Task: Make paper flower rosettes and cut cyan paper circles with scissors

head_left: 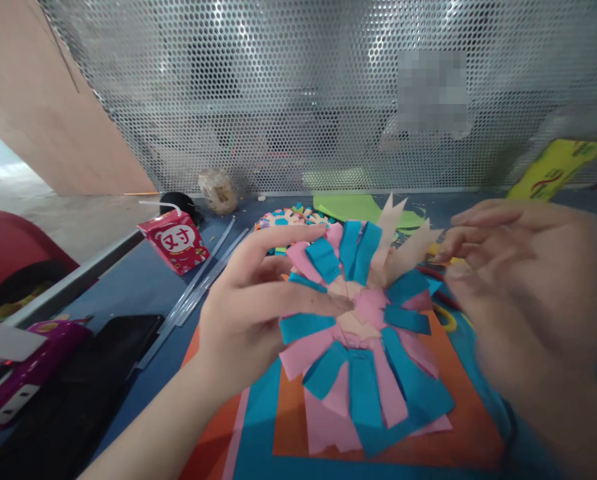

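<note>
A paper flower [371,307] of blue, pink and cream strips is held up in front of me by my left hand [248,303]. My left index finger goes over its upper edge, and another finger presses on its middle. Two cream strips [391,233] stick up at its top right, with cut, pointed ends. To the right of the flower is my right hand [518,287], smeared by motion, its fingers bent close to the cream strip ends. Whether it holds or touches anything there, I cannot make out.
Orange paper [448,400] and blue sheets lie below the flower. Behind stand more paper flowers [288,219], green paper [348,207] and a perforated metal panel [278,100]. At left are a red drink carton [174,241], clear sticks [193,300], a black phone-like slab [128,333] and a purple object [53,353].
</note>
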The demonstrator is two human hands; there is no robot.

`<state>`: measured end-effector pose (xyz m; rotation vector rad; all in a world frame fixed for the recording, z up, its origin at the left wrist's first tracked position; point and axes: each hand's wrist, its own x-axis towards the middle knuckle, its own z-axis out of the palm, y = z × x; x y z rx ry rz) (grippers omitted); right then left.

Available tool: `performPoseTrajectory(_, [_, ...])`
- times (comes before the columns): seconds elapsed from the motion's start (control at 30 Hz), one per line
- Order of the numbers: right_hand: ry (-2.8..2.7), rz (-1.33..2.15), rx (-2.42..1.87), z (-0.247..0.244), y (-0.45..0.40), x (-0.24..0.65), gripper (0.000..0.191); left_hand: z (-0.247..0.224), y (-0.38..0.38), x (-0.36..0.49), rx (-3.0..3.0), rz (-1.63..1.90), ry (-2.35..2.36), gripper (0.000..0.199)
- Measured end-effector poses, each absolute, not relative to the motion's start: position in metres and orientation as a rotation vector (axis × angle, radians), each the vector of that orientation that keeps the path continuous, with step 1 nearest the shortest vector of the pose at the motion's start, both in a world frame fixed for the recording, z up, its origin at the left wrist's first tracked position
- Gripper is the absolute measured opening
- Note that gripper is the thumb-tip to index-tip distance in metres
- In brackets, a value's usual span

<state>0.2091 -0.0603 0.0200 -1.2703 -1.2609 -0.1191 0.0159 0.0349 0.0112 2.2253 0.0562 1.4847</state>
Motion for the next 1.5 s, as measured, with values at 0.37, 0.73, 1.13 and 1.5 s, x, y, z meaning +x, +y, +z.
performPoseTrajectory(0.37, [-1.575,0.124,-1.370,0.009,-0.062,0.226,0.032,0.007,0.049,0.021,0.976,0.685,0.609,0.020])
performPoseTrajectory(0.73, [-1.409,0.420,-1.432,0.010,-0.055,0.211,0.020,0.009,0.047,0.024,0.956,0.765,0.633,0.023])
performPoseTrajectory(1.13, [-1.348,0.523,-1.418,0.011,-0.061,0.206,0.019,0.008,0.046,0.025,1.030,0.800,0.679,0.028])
performPoseTrajectory(1.5, [-1.371,0.637,-1.516,0.013,-0.055,0.208,0.025,0.009,0.046,0.023,1.235,0.956,0.687,0.029])
